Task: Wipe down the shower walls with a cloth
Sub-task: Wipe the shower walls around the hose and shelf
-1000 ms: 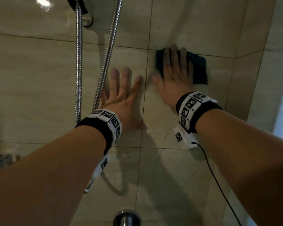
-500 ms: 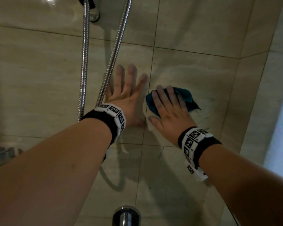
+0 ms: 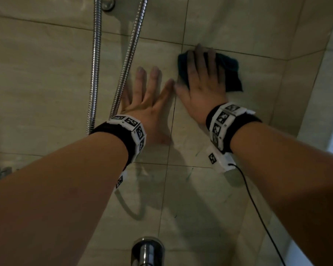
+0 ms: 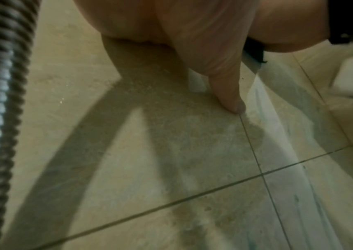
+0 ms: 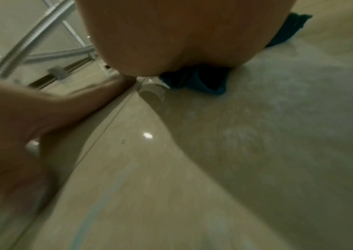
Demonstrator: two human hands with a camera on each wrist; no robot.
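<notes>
A dark teal cloth (image 3: 231,73) lies flat against the beige tiled shower wall (image 3: 46,83). My right hand (image 3: 202,81) presses it to the wall with straight, spread fingers, just under a horizontal grout line. In the right wrist view the cloth (image 5: 201,81) shows under the palm. My left hand (image 3: 148,96) rests flat on the wall to the left, fingers straight, thumb down; its thumb (image 4: 229,94) touches the tile beside a grout line. It holds nothing.
Two runs of a metal shower hose (image 3: 93,73) hang down the wall just left of my left hand. A chrome fitting (image 3: 147,250) juts out at the bottom centre. The side wall meets the back wall at the right corner (image 3: 311,89). A black cable (image 3: 258,208) trails from my right wristband.
My right hand slid the cloth down the wall, then back up to the grout line. My left hand has stayed flat in place.
</notes>
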